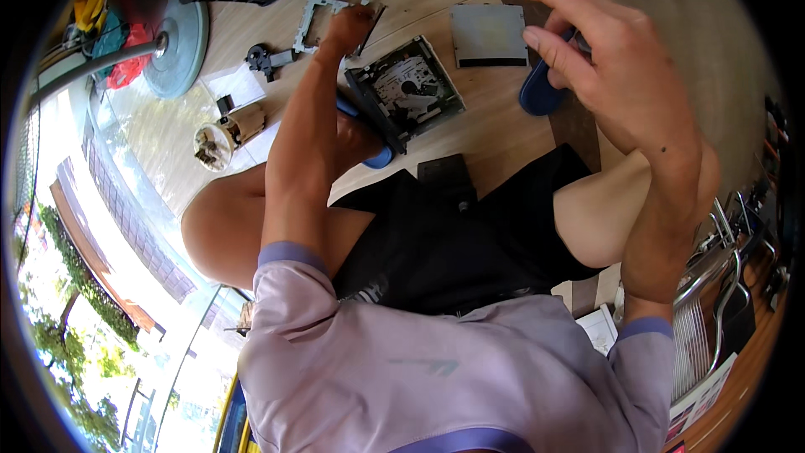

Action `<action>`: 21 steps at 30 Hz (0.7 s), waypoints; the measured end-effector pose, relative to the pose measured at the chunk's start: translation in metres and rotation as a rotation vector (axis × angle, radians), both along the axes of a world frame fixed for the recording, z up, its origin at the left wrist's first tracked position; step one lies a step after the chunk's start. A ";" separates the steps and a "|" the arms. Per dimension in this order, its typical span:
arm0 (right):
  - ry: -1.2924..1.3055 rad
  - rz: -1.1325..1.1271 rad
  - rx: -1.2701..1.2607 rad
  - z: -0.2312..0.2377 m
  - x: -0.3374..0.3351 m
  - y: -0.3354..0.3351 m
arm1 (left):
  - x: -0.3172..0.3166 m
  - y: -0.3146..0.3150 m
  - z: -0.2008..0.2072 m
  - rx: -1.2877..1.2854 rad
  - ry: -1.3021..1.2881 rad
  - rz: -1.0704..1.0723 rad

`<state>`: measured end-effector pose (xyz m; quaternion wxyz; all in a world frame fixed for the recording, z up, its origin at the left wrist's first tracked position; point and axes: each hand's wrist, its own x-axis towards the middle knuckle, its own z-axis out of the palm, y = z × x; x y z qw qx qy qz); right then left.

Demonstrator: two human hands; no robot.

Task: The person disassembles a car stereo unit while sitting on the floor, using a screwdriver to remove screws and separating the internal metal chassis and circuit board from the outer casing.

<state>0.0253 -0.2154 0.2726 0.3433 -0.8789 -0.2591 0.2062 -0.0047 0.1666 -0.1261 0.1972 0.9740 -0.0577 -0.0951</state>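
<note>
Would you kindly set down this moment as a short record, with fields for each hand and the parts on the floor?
setting: person seated over a wooden floor, seen from above
left hand: reaching down to a metal frame piece on the floor; whether it grips it cannot be told
right hand: raised, empty, fingers curled loosely
opened device: disc drive with its cover off, mechanism exposed
beside it: flat grey cover plate
further left: small black part, round cup of small bits
footwear: blue slippers

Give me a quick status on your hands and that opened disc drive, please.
Left hand reaching to grey metal frame on wooden floor. Right hand raised, empty. Opened black disc drive untouched between blue slippers.
</note>
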 end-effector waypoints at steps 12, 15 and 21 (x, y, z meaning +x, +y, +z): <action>-0.101 0.052 -0.076 -0.011 0.007 -0.014 | -0.002 -0.100 -0.004 -0.076 0.364 0.288; -0.052 0.037 -0.033 0.002 0.005 0.001 | -0.008 -0.060 0.022 0.080 0.205 0.268; -0.326 0.113 0.051 -0.005 0.010 -0.021 | -0.050 -0.156 0.089 -0.312 -0.222 0.395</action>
